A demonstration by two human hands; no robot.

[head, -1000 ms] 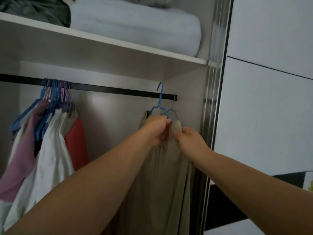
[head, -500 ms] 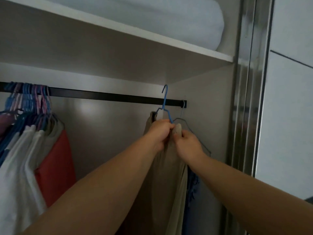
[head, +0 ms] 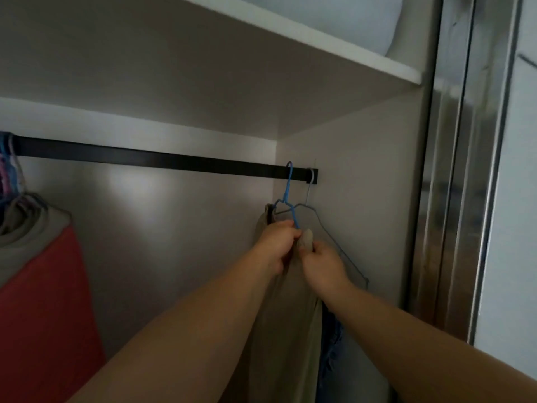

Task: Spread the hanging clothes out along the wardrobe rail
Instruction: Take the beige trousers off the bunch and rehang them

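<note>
The beige garment (head: pixel 286 309) is pinched at its top by the left hand (head: pixel 276 242) and right hand (head: pixel 322 264), just below its blue hanger (head: pixel 287 196) hooked on the rail (head: pixel 151 157). If tugged sideways, that hook could be snagged on the grey hanger (head: pixel 325 231) beyond the right hand.

– How many hangers at the rail's three o'clock end?
– Two – one blue hanger (head: pixel 287 196), one grey wire hanger (head: pixel 319 225).
– Garments there?
– One beige garment (head: pixel 287 315), one blue garment (head: pixel 332 338). At nine o'clock, one red garment (head: pixel 43 301), plus a bunch of hangers (head: pixel 7 167) too cramped to count.
– Rails?
– One rail (head: pixel 159 159), one shelf (head: pixel 319 42).
</note>
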